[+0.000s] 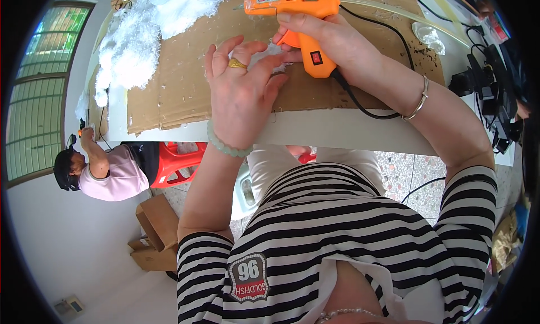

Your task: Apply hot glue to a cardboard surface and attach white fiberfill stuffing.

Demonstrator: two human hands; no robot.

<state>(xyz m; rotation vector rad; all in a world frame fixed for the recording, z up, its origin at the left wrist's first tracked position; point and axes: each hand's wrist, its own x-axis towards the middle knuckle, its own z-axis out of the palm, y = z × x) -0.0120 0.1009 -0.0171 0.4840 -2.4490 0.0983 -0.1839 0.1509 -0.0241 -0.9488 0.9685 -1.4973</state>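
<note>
My right hand (351,46) is wrapped round the handle of an orange hot glue gun (293,7), its nozzle pointing left over the cardboard (191,93). The fingers are near the gun's trigger. Just left of the handle, my left hand (242,85) has its thumb and index finger bent together at a small white fluffy piece (274,52), mostly covered by the fingers. Its other fingers are raised and curled. A heap of white fluffy material (132,48) lies beyond my left hand, at the far left of the cardboard.
The gun's black cord (363,103) loops over the table's near edge (315,124). A clear crumpled wrapper (428,37) and black plugs and cables (489,76) lie at the right. Another person (112,169) sits on a red stool (174,164) at left, near cardboard boxes (157,228).
</note>
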